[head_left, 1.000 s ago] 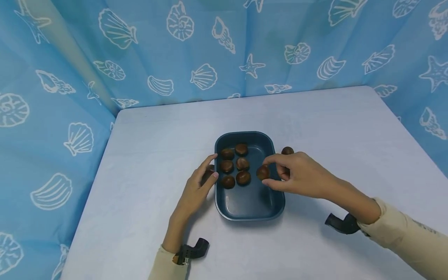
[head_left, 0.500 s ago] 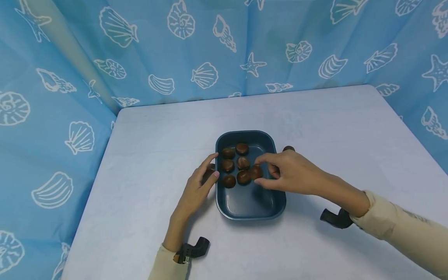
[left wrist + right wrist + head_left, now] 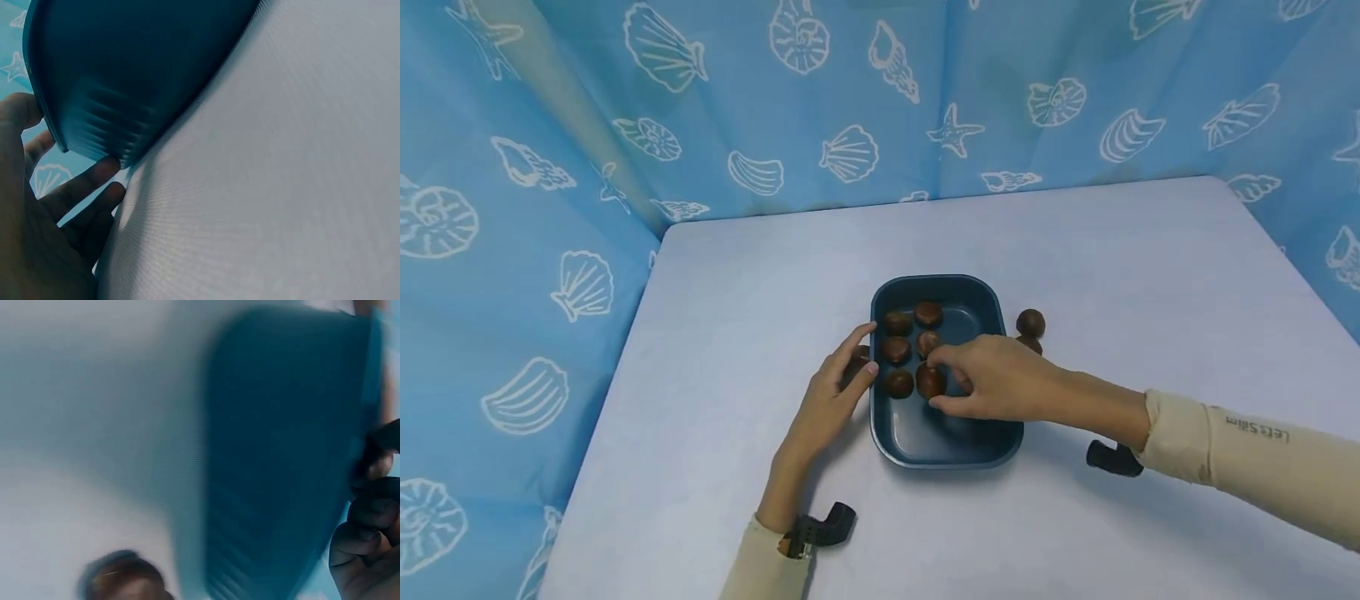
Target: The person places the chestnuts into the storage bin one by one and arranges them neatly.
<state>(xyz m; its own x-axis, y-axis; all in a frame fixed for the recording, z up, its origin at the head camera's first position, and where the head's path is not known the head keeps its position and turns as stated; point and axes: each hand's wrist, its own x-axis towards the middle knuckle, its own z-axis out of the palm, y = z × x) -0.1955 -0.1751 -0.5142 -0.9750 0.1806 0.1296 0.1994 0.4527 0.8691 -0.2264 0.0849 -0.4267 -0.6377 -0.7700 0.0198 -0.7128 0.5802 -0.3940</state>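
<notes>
Pinching a glossy, rounded brown chestnut (image 3: 931, 381) between thumb and forefinger, the right hand (image 3: 992, 379) works over the dark blue, rounded-rectangular tray (image 3: 951, 465), its forearm out towards four o'clock; a narrow grip, this one, with the chestnut just off the tray's centre on the eight o'clock side; whether it touches the tray floor, I cannot tell; and at nine o'clock here's the left hand (image 3: 826, 402), fingers spread wide, tips against the tray's rim and outer wall; inside, five more brown chestnuts (image 3: 895, 350) show, curving from past eight o'clock round beyond eleven; outside at two o'clock, two loose brown chestnuts (image 3: 1031, 323) sit close together on the white-covered table (image 3: 760, 292), one partly hidden behind the right hand.
</notes>
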